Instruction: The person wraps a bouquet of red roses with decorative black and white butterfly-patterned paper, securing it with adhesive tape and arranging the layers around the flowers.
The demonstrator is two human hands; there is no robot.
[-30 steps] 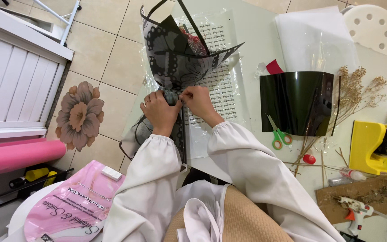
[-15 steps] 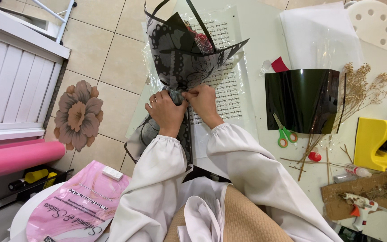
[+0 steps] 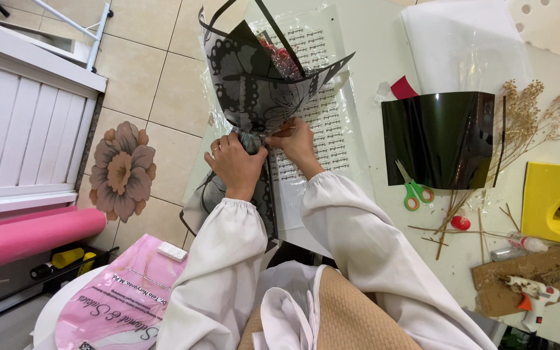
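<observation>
**A:** Bouquet (image 3: 260,84) in black patterned wrap is sitting over the table's (image 3: 371,39) left edge, half hanging out above the tiled floor (image 3: 163,84). Left hand (image 3: 234,165) is clamped round the neck of it.

**B:** Yep, and the right hand (image 3: 296,139) has its fingers pinched together on that same gathered spot, touching the left. Further right: black sheet (image 3: 442,139), green scissors (image 3: 413,191), dried sprigs (image 3: 533,123), then the yellow tape dispenser (image 3: 552,201) at the right edge.

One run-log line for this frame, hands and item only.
left hand: gripping bouquet neck | right hand: pinching wrap at neck | bouquet: black patterned wrap, at table edge | scissors: untouched
</observation>
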